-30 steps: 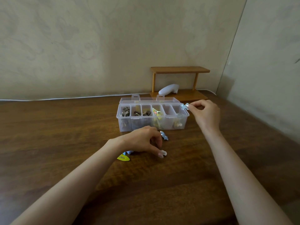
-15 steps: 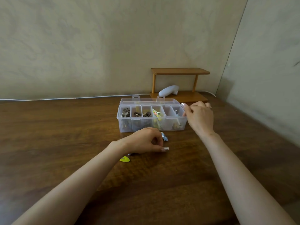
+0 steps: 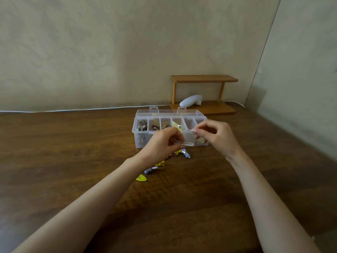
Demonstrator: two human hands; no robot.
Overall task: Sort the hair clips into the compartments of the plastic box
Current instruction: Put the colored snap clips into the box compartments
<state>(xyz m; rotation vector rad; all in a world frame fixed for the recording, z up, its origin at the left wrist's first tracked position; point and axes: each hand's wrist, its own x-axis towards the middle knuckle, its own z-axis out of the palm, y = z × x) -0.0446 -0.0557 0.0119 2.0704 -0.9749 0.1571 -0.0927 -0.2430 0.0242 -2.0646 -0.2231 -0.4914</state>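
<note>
A clear plastic box (image 3: 135, 133) with its lid folded back stands on the wooden table. Its left compartments hold dark clips, a middle one holds yellow clips. My left hand (image 3: 161, 144) pinches a white hair clip (image 3: 186, 143) just in front of the box, above the table. Close to the clip's right end hovers my right hand (image 3: 216, 136) with bent fingers and nothing between them; I see no contact. On the table under my left hand lie a blue-silver clip (image 3: 187, 154), yellow clips (image 3: 160, 163), a pale blue one (image 3: 150, 169) and a yellow-green one (image 3: 141, 178).
A small wooden shelf (image 3: 204, 79) stands behind the box against the wall, with a white rounded object (image 3: 190, 100) on its base. A white cable (image 3: 73, 110) runs along the table's far edge. A wall closes in on the right.
My right hand let a pale blue clip go at the box's right end and drew back. My left hand lifted the white clip off the table up in front of the box.
</note>
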